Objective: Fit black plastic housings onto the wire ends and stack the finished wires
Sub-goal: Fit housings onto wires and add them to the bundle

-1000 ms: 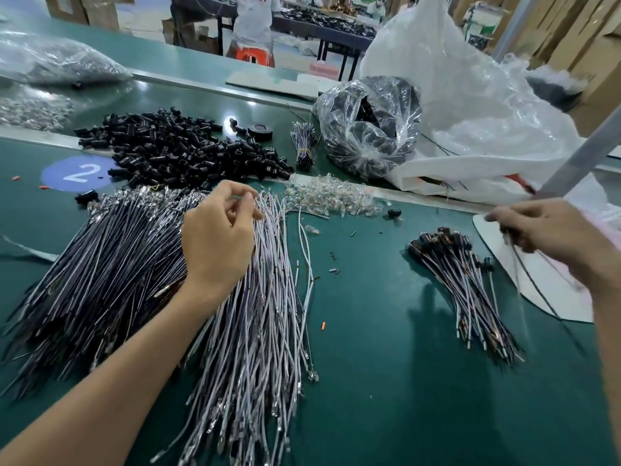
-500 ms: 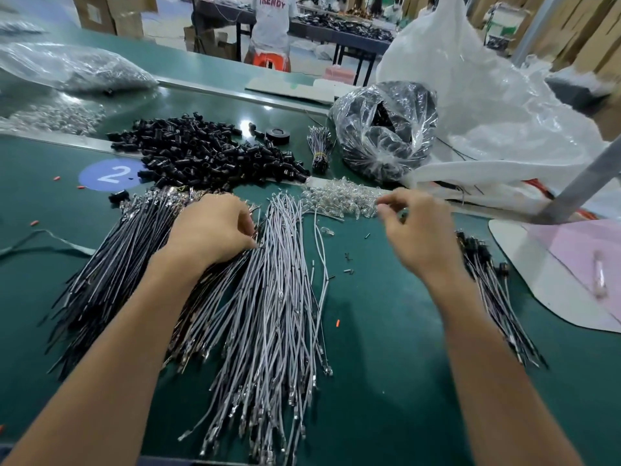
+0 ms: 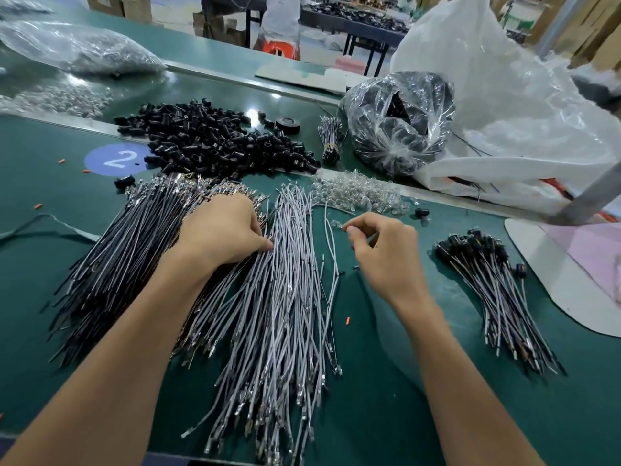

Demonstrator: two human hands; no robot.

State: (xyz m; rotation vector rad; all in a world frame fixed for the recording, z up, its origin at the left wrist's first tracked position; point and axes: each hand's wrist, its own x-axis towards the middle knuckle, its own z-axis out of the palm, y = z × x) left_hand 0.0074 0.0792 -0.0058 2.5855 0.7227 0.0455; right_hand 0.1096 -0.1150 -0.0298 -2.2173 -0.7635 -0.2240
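Green matting is covering the bench point(image 3: 386, 398), and nearest to us a big fan of grey wires point(image 3: 279, 314) is lying across it, metal terminals pointing this way. To its left, a darker heap of black wires point(image 3: 111, 264) is spreading out, touching the grey ones. The left hand point(image 3: 221, 230) is resting right on the seam between the two heaps, fingers curled down into the strands, and I cannot tell whether it is actually gripping one. The right hand point(image 3: 386, 250) is hovering just beside the grey fan, thumb and forefinger nipping a small clear piece point(image 3: 337, 225) close to a single grey wire point(image 3: 332, 280) lying on its own. Off to the right, well apart, the finished wires point(image 3: 497, 297) are sitting in a neat stack, black caps at the far end, next to a white board point(image 3: 554, 280). Further back, a scatter of clear plastic pieces point(image 3: 356, 195) is glinting beyond the right hand, and the black plastic housings point(image 3: 215, 142) are heaped beyond the left, beside a blue round sticker marked 2 point(image 3: 116, 159). Behind those, a roll of black tape point(image 3: 288, 124), a small tied wire bundle point(image 3: 331, 139), a clear bag of black parts point(image 3: 400, 122) and a large white bag point(image 3: 504, 112) are waiting.
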